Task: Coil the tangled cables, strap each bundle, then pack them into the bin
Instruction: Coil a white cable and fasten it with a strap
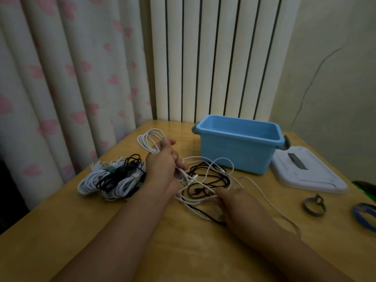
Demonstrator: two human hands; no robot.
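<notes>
Right hand (230, 202) rests blurred on tangled cables (205, 180), grip unclear; left hand (162, 159) grips a white coil (149, 139).

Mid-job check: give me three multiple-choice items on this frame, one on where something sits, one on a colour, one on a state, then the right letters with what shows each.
1. Where is the white lid?
A. on the bin
B. flat on the table, right of the bin
C. under the cables

2. What colour is the bin?
A. blue
B. red
C. black

3. What is the left hand doing?
A. resting flat on the table
B. gripping a white cable coil
C. lifting the bin

Answers: 1 B, the lid lies beside the open bin; 2 A, its walls and rim are light blue; 3 B, its fingers curl round the white loops, while the right hand is in the tangled cables.
</notes>
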